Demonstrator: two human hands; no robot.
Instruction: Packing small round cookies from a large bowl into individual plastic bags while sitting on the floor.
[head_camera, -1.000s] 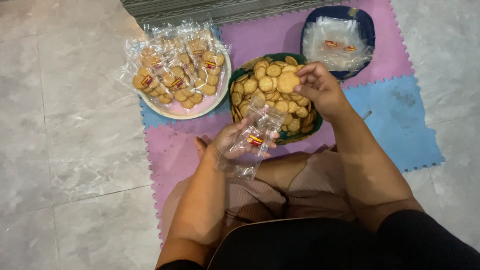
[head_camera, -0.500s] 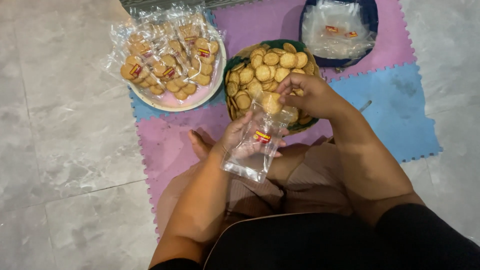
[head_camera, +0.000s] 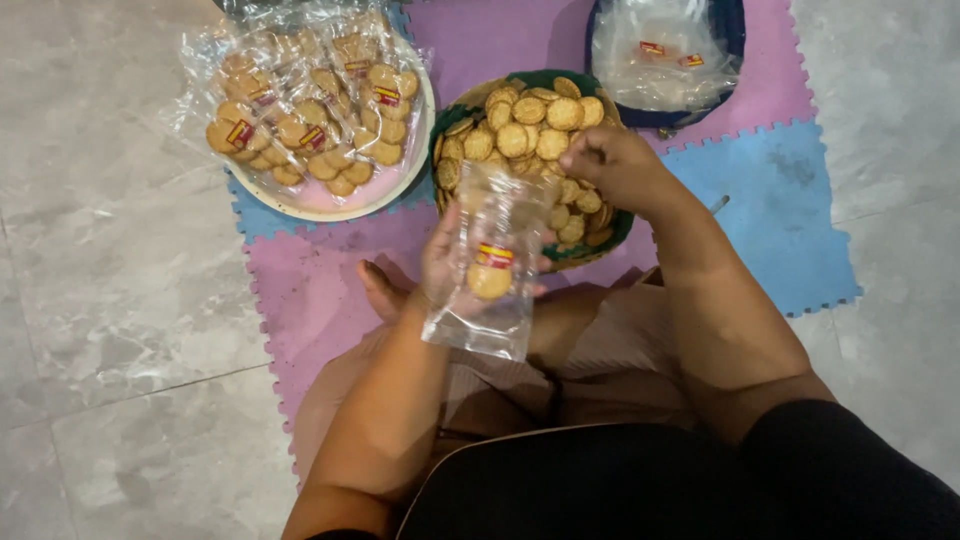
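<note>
My left hand (head_camera: 445, 262) holds a clear plastic bag (head_camera: 492, 290) upright over my lap; one round biscuit (head_camera: 489, 281) lies inside it, below a small red and yellow label. My right hand (head_camera: 612, 165) rests with curled fingers on the loose round biscuits (head_camera: 520, 135) in a green-rimmed bowl (head_camera: 598, 240) just beyond the bag. Whether its fingers grip a biscuit is hidden.
A pale plate (head_camera: 300, 205) at the upper left carries several filled biscuit bags (head_camera: 310, 110). A dark blue tub (head_camera: 735, 40) at the upper right holds empty clear bags (head_camera: 660, 55). All sit on pink and blue foam mats (head_camera: 760, 200) on a grey tiled floor (head_camera: 110, 300).
A biscuit has dropped into the bag held by my left hand. My right hand moved from the bag's mouth back onto the biscuits in the bowl.
</note>
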